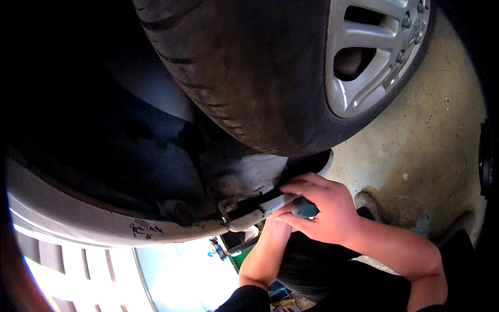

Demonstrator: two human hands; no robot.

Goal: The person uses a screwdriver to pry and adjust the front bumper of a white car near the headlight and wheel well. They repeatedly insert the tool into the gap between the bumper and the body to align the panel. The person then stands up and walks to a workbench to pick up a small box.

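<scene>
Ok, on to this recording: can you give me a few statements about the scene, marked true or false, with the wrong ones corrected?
1. The right hand holds a dark, rounded handle. True.
2. The left hand is up on the tyre's tread. False: it is close to the right hand, by the pale panel edge, and partly hidden.
3. The wheel has silver-coloured spokes. True.
4. Both hands wear thick gloves. False: the visible parts of both are bare.
5. The tyre appears above the hands in the picture. True.
</scene>
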